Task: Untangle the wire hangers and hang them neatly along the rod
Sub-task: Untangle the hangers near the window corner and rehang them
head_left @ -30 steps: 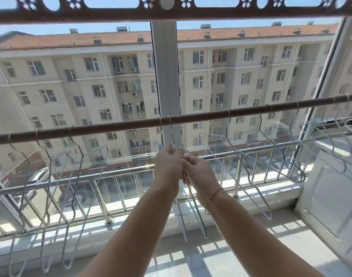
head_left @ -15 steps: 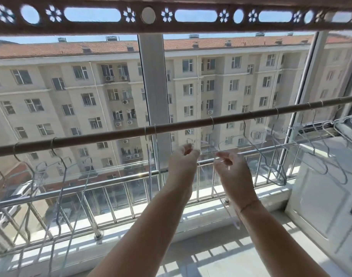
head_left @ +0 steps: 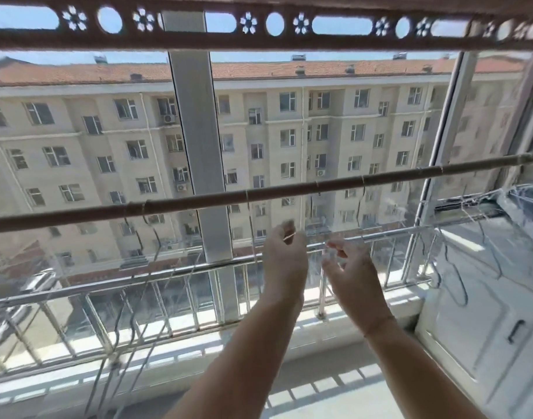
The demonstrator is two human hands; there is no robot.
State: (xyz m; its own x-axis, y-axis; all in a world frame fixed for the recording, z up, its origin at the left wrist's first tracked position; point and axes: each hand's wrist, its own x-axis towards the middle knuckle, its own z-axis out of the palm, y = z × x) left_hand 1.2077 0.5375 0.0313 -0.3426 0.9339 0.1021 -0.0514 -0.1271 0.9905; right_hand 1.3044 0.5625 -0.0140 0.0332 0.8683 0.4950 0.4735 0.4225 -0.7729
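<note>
Wire hangers [head_left: 144, 267] dangle from the rod [head_left: 289, 189], hooks spaced apart; left hand [head_left: 284, 261] pinches one thin wire, seemingly to separate it; right hand [head_left: 349, 267] hovers half-open, grip unclear through blur.

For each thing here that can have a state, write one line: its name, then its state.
rod: level-ish, carrying hanger hooks
wire hangers: hooked on the rod, hanging, blurred
left hand: raised, fingers pinched on a thin wire
right hand: raised, fingers loosely curled, grip unclear
cabinet door: closed
</note>
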